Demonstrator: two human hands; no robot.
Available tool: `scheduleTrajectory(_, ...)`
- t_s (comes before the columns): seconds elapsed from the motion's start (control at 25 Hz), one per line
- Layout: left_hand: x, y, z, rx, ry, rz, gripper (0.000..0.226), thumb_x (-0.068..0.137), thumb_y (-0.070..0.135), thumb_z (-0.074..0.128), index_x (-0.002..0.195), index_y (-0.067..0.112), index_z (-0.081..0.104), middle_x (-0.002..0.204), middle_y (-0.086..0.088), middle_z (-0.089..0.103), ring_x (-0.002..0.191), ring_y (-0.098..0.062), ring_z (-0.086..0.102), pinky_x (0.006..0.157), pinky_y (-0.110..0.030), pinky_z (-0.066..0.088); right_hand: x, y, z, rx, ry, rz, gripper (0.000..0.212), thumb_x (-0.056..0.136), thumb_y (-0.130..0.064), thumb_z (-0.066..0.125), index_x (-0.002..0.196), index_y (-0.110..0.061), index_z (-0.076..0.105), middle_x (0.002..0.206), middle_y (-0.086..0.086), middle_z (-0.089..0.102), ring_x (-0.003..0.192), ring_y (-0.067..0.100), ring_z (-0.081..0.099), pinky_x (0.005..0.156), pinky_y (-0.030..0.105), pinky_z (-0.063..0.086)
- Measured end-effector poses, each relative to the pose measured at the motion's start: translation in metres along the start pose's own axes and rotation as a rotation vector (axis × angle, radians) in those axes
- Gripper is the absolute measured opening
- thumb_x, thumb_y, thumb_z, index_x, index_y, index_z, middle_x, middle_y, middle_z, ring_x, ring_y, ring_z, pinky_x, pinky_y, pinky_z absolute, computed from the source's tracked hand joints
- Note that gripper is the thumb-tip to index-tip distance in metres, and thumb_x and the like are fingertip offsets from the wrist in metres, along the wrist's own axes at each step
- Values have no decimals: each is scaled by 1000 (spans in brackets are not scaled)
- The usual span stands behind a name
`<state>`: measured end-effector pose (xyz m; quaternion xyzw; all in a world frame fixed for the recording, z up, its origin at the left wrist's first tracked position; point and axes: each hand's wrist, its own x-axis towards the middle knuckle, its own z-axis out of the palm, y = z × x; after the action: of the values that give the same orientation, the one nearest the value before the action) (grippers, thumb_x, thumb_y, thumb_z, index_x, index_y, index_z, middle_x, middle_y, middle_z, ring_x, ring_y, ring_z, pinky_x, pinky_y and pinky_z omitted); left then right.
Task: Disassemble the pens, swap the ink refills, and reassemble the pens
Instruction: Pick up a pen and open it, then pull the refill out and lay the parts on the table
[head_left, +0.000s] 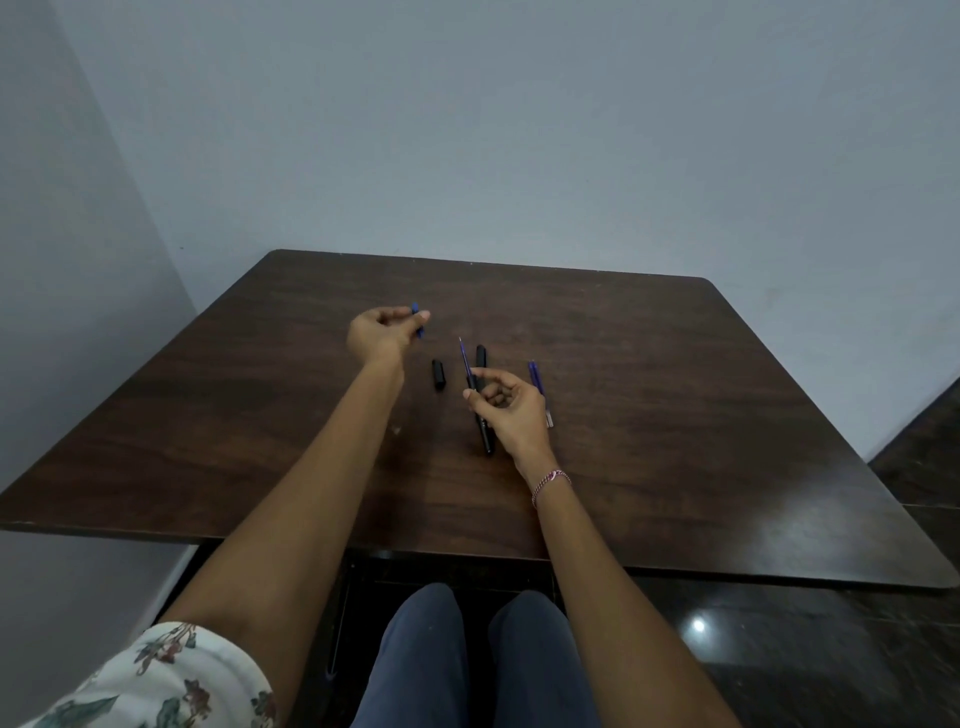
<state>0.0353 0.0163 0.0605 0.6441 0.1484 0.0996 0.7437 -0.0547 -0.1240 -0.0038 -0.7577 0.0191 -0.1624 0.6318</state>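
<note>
Head view, frame centre: right hand pinches the black barrel for refilling; left hand pinches a blue cap aside.

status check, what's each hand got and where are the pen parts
Left hand pinching small blue piece. Right hand holding black barrel, refill tip sticking out. Black cap and blue pen on table. Nothing blocking.

I counted two black pen pieces lying on the table: one cap, one barrel section. My hands held two more items: one blue piece, one black pen body. One blue pen lay right of the cap.
</note>
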Motion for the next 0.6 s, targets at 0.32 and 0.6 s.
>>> scheduleTrajectory(0.32, 4, -28, -23, 877, -13, 59, 18, 71, 23, 82, 84, 15, 74, 94, -5, 73, 88, -17, 65, 66, -30, 49, 5, 4, 2, 15, 23, 9, 34, 78, -18, 77, 111, -19, 68, 71, -1, 60, 70, 8, 55, 73, 17, 51)
scheduleTrajectory(0.6, 5, -33, -22, 897, -1, 185, 16, 76, 25, 77, 88, 17, 71, 93, -3, 72, 88, -17, 65, 68, -30, 50, 7, 8, 2, 35, 30, 20, 39, 75, -21, 79, 112, -17, 68, 74, -2, 63, 73, 9, 59, 77, 19, 53)
